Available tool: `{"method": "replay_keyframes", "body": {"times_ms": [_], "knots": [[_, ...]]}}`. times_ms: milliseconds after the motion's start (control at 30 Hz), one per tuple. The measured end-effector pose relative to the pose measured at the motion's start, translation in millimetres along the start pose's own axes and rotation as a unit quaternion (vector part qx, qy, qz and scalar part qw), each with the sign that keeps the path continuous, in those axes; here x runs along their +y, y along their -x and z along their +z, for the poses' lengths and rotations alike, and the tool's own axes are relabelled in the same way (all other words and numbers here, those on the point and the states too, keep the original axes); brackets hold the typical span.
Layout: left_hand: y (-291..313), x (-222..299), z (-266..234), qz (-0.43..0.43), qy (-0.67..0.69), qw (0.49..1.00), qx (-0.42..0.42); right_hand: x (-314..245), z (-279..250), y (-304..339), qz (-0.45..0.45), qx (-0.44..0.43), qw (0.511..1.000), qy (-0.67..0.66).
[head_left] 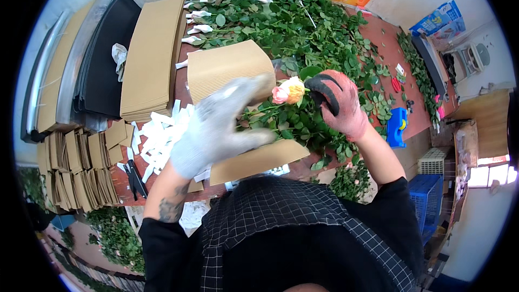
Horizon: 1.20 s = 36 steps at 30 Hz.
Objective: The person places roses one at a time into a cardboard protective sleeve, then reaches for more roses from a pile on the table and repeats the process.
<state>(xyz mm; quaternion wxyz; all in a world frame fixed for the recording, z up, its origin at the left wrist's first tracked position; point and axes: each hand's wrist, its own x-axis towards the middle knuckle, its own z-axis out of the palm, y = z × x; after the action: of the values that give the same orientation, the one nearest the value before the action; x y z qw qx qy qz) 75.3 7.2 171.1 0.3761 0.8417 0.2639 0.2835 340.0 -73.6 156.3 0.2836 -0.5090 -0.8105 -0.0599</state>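
A rose (292,91) with pink and yellow petals is pinched just below its bloom by my right hand (339,101), in a red and black glove. Its head points left. My left hand (213,121), gloved in grey and slightly blurred, reaches in from the left with thumb and fingers apart, holding nothing visible. It passes over a sheet of corrugated cardboard (230,67) that curves up from the table. Closer to me, another cardboard edge (259,163) rises by my apron. Leafy stems (294,121) lie between the two cardboard pieces, their lower parts partly hidden.
White-wrapped rose heads (201,28) lie along the far left of a leafy pile (303,27). Cardboard sheets (154,57), white paper strips (162,146) and a black-handled tool (135,178) are at left. A blue tape dispenser (397,127) stands at the table's right edge (416,113).
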Motion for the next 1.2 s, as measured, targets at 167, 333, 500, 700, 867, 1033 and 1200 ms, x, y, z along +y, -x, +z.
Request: {"method": "replay_keyframes", "body": {"times_ms": [167, 333, 500, 700, 867, 1033, 1200], "knots": [[-32, -6, 24, 0.058, 0.068, 0.996, -0.028, -11, 3, 4, 0.055, -0.045, 0.992, 0.100], [-36, 12, 21, 0.049, 0.136, 0.990, 0.001, 19, -32, -4, 0.023, 0.033, 0.985, 0.169], [5, -13, 15, 0.019, 0.235, 0.970, 0.054, 161, -270, 78, 0.304, 0.438, 0.824, 0.190], [66, -17, 13, 0.033, 0.271, 0.962, -0.007, 69, -393, 176, 0.137, 0.591, 0.795, 0.013], [69, 13, 37, 0.181, 0.203, 0.962, 0.010, -101, -324, 133, 0.157, 0.499, 0.841, 0.133], [57, 64, 62, 0.379, 0.124, 0.915, 0.068, -181, -248, 195, 0.270, 0.167, 0.843, 0.434], [47, 139, 133, 0.366, 0.035, 0.929, -0.031, -175, -169, 209, 0.385, -0.126, 0.905, 0.126]]}}
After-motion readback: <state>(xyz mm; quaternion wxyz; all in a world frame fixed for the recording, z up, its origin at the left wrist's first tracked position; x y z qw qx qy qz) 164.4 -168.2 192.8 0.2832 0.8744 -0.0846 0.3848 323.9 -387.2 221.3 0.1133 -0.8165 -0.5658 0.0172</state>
